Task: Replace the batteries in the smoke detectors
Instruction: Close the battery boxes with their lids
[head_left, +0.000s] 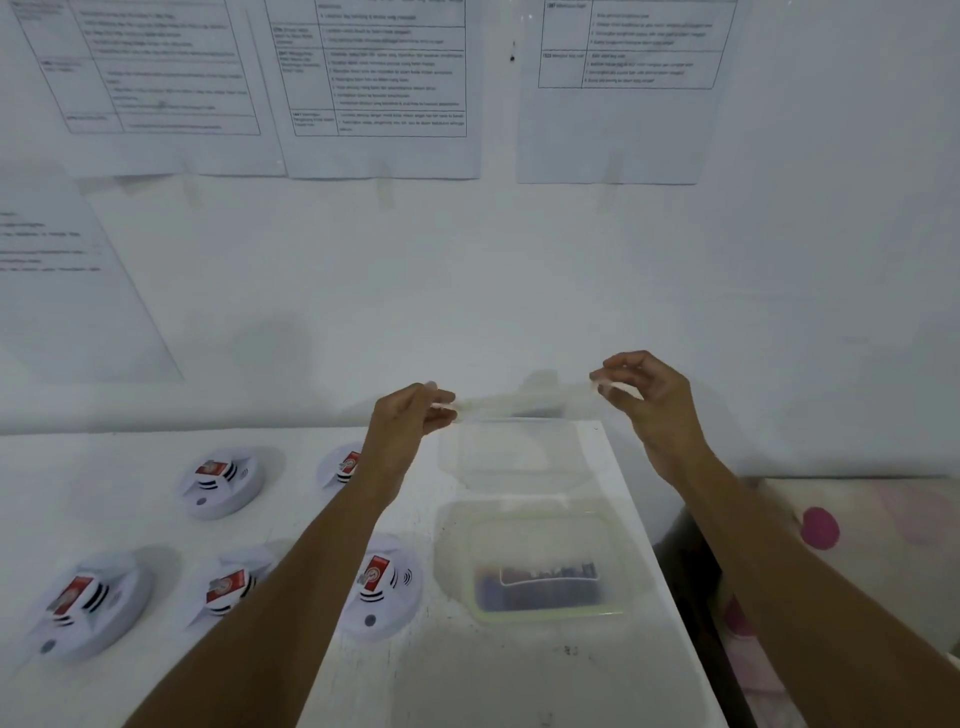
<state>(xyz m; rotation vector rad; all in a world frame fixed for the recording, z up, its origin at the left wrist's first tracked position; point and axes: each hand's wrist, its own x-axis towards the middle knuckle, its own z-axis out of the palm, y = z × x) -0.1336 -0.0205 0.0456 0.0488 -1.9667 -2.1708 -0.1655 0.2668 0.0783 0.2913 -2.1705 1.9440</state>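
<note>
Both hands were raised above the far end of a white table (519, 675), well apart from each other, and each pinched 1 end of a thin, translucent lid (519, 402) that stretched between them, blurred and seen nearly edge-on. The left hand (410, 415) gripped its end with the fingers curled around the edge, and the right hand (641, 395) clamped the other end between thumb and fingertips. Below the lid, a clear empty container (514, 457) sat on the table near the wall, and just in front of it stood a second clear container (535, 561) with a greenish rim, holding a dark mass that may have been batteries, though the blur made it too hard to tell. 5 white round smoke detectors lay on the table to the left, each carrying a red and white label: 1 at the far left front (85, 603), 1 beside it partly hidden by the left forearm (228, 587), 1 just beside the greenish container (384, 582), 1 further back (221, 480), and 1 at the rear partly covered by the left wrist (340, 465). Printed sheets (379, 88) with tables of text hung on the white wall behind. To the right of the table lay a pale fabric with pink spots (821, 527).
</note>
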